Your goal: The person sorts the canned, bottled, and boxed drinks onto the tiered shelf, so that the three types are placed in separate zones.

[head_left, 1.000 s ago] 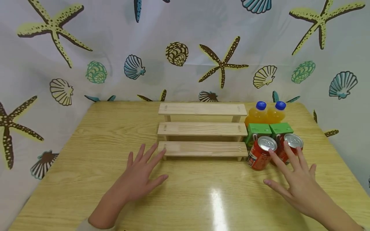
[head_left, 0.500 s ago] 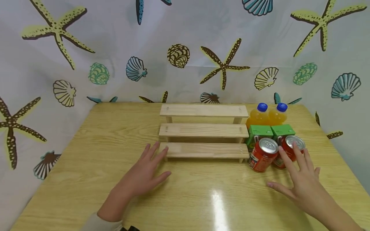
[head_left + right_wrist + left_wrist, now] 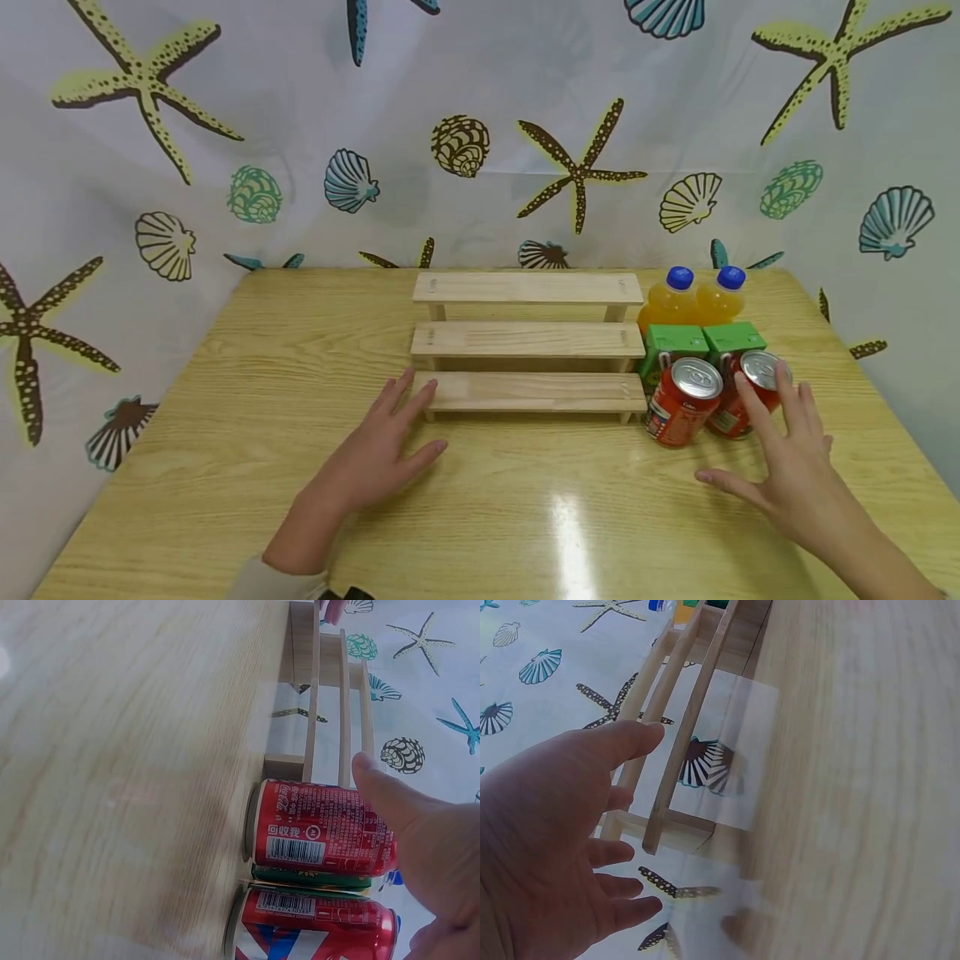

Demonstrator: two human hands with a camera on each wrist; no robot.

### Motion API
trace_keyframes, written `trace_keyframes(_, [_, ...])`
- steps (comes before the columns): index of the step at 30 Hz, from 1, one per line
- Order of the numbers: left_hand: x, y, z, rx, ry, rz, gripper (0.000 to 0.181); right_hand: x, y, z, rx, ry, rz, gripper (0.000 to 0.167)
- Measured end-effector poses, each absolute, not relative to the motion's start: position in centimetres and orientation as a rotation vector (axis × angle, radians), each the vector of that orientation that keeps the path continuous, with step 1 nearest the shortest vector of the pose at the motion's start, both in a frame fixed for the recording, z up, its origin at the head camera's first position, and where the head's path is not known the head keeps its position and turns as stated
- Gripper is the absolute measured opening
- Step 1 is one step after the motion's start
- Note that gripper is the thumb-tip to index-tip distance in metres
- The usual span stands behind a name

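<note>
In the head view the left hand is spread beside the front left end of a three-step wooden rack, holding nothing. The left wrist view shows that hand with fingers apart near the rack's end; contact cannot be told. The right hand hovers, fingers spread, by two red cans, a left one and a right one, its fingers partly covering the right can. In the right wrist view the thumb side of this hand is near a can, with no grip seen.
Behind the cans stand two green boxes and two orange bottles with blue caps, close against the rack's right side. The wooden table ends at a white cloth with shells and starfish.
The left hand has moved slightly right and settled near the rack's end. The right hand has shifted a little to the right over the right can. The rack and drinks stay put.
</note>
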State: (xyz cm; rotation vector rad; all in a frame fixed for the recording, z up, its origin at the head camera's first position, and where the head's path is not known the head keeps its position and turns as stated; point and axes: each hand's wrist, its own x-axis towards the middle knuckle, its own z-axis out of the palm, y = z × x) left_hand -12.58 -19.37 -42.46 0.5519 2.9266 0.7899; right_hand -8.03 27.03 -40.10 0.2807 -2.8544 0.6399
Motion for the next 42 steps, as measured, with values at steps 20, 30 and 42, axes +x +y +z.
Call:
trace_keyframes(20, [-13.1,-17.5,-45.3,0.360,2.733,1.318,0.085,-8.9,28.1,-41.1,0.248,-2.726,0.706,0.123])
trace_keyframes(30, [-13.1,-17.9,-46.2,0.289,2.610,1.594,0.078,-9.5,27.6,-41.5,0.211,-2.708,0.810,0.116])
trace_keyframes(42, [-12.9,-18.0,-46.9,0.264,2.598,1.599,0.077,-9.9,27.9,-42.0,0.223,-2.616,0.852,0.108])
